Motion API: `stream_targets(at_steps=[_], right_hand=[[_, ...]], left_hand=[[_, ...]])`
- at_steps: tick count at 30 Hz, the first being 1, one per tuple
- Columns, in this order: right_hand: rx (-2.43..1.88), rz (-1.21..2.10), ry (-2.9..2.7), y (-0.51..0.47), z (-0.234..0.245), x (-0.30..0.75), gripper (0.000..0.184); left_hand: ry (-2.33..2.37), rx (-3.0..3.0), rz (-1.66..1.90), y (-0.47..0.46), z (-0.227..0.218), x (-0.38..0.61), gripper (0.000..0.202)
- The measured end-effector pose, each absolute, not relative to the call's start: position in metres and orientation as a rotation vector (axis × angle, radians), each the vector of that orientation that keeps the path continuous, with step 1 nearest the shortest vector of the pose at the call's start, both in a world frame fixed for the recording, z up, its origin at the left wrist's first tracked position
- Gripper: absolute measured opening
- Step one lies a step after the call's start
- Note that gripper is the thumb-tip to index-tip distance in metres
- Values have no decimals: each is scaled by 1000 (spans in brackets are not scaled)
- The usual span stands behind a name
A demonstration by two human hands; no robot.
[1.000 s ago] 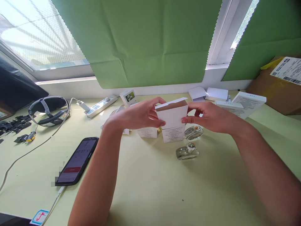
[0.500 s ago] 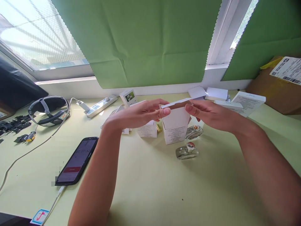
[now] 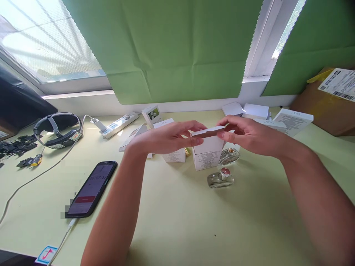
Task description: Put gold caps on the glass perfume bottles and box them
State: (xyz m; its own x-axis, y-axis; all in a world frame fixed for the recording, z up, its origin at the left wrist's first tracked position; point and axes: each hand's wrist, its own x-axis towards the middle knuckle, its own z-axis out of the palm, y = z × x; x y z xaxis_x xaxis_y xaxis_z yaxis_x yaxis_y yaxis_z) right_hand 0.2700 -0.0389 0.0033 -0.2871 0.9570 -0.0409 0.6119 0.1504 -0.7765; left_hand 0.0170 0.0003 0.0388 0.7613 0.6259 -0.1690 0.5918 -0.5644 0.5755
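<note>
A small white carton [image 3: 207, 153] with printed text stands upright on the pale green table [image 3: 172, 218], its top flap folded nearly flat. My left hand [image 3: 169, 137] grips the carton's upper left side, thumb pressed against it. My right hand [image 3: 244, 135] pinches the flap's right edge from above. Two clear glass bottles lie just right of the carton, one [image 3: 221, 178] in front with a reddish cap and one [image 3: 229, 155] behind it. Another small white box [image 3: 174, 155] sits behind my left hand.
A black phone [image 3: 91, 189] on a cable lies at the left. Behind it are a head strap [image 3: 57, 130], a power strip [image 3: 119, 124] and small black parts [image 3: 16, 147]. White boxes [image 3: 288, 120] and a brown parcel [image 3: 330, 99] stand at the back right.
The carton has been lowered onto the table and turned upright. Its open top flap has been pushed down almost shut by my right hand.
</note>
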Motion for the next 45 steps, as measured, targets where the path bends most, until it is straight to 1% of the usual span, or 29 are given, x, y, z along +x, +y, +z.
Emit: stream_targets(at_steps=[11, 18, 23, 28, 33, 39, 42, 45], right_hand=[[-1547, 927, -2036, -41, 1, 267, 38], [-1551, 948, -2082, -42, 0, 265, 41], [-1564, 921, -2132, -43, 0, 263, 50], [-1530, 1031, -2194, -44, 2, 261, 53], [-1475, 1215, -2232, -43, 1, 264, 56], [-1411, 1473, -2182, -41, -2, 261, 69], [-1428, 1501, -2148, -41, -2, 262, 74], [-1532, 1378, -2179, -41, 1, 273, 76]], left_hand=[[853, 2377, 124, 2, 32, 19, 40], [901, 2403, 131, 4, 29, 18, 39], [862, 2412, 125, 2, 31, 20, 37], [801, 2403, 18, -7, 38, 23, 38], [741, 2418, 31, -13, 40, 27, 36], [770, 2462, 23, -16, 37, 29, 34], [766, 2435, -20, -16, 36, 28, 36], [823, 2434, -30, -15, 36, 26, 37]])
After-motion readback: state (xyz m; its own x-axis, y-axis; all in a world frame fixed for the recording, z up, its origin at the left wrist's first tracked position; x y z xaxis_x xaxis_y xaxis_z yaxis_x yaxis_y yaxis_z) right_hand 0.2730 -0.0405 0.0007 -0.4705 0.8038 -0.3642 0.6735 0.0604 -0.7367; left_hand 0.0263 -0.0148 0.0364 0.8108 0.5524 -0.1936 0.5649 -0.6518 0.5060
